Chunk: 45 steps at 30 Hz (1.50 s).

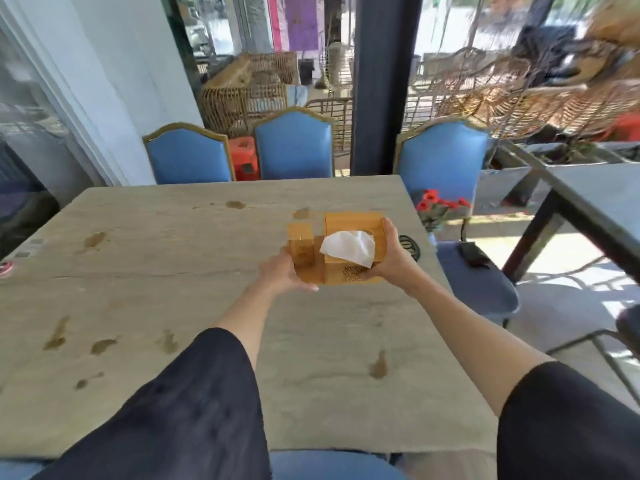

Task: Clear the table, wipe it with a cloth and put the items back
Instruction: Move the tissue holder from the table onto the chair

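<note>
A wooden tissue holder (346, 271) with a small side box and a white tissue (349, 249) sticking out of its top is held over the right part of the table (156, 271). My left hand (282, 271) grips its left underside, thumb along the front edge. My right hand (391, 254) clasps its right side. Whether the holder touches the tabletop I cannot tell. The beige tabletop carries several brown spill stains (55, 337).
Three blue chairs (294, 147) stand at the far edge. A chair (478, 285) to the right holds red flowers in a vase (440, 206) and a dark object (472, 254). A second table (602, 199) stands at right. A small red-and-white item (5, 268) lies at the table's left edge.
</note>
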### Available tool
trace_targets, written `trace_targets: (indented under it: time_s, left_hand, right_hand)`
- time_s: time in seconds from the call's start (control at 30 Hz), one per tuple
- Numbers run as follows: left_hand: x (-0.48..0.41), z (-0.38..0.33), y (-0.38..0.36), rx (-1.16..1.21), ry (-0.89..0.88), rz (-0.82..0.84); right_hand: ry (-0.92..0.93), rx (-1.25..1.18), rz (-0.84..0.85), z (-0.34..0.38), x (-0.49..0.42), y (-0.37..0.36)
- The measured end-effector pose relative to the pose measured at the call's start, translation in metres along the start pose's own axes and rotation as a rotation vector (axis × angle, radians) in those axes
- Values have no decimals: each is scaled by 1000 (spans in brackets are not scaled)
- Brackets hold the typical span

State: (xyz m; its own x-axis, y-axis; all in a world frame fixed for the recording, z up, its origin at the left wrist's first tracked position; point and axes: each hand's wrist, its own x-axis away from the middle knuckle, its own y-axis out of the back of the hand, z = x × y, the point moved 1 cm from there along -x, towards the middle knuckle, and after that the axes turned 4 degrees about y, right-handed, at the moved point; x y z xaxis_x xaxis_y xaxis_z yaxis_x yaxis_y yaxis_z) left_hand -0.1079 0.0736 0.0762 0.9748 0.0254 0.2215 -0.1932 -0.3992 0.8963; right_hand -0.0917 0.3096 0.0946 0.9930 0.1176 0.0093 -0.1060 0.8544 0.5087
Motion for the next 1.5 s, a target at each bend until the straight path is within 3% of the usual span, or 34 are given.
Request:
trace_targets:
  time_s: [0.27,0.53,0.83,0.93,1.17,1.5]
  left_hand:
    - [-4,-109,-41,34,-114,19]
    - [-21,-219,-87,52,-192,76]
    - [-47,-343,-158,108,-173,13]
    - [-63,-366,-181,118,-96,-20]
    - [-127,-396,-231,197,-109,24]
    - [-234,-376,-307,243,55,19]
  right_hand:
    - [-46,52,-134,-60,18,86]
    - [-34,140,-134,-128,20,183]
    - [4,307,-68,-214,-8,302]
    - [-15,380,-25,-236,-24,327]
    - [-50,427,31,-293,-79,353]
    - [-88,420,88,-381,-170,323]
